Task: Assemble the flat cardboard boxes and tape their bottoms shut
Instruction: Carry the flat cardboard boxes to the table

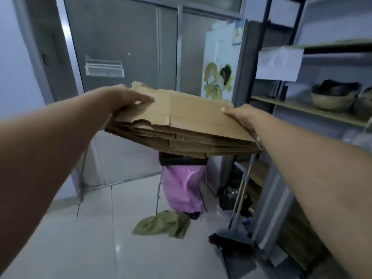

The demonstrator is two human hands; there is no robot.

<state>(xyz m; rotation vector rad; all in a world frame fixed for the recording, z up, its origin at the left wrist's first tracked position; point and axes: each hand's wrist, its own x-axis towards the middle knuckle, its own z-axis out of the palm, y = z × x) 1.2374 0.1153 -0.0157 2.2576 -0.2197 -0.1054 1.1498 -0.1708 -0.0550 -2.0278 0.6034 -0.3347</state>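
A pale tiled floor (80, 248) is seen from the head view, closed off at the back by a grey glazed door (120, 47). A refrigerator (221, 63) with a cartoon sticker on its door stands behind the hands, and a metal shelving rack (322, 109) holding a dark bowl (332, 97) is set along the right side.

A stack of flattened cardboard boxes (187, 121) is held in the air between both hands, tilted down towards the right. The left hand (128, 97) is placed at the stack's left end, its fingers (145, 99) laid across the top sheet; whether the thumb is curled beneath cannot be told. The right hand (239, 115) is clamped on the right edge, the thumb pressed on top and the fingers hidden under the cardboard.

Below the stack, under the fingers of both hands, a pink plastic bag (183, 188) is hung on a frame. A green cloth (163, 224) is left crumpled on the tiles just in front of the bag, and a broom with dustpan (237, 218) is propped beneath the right hand, beside the rack.
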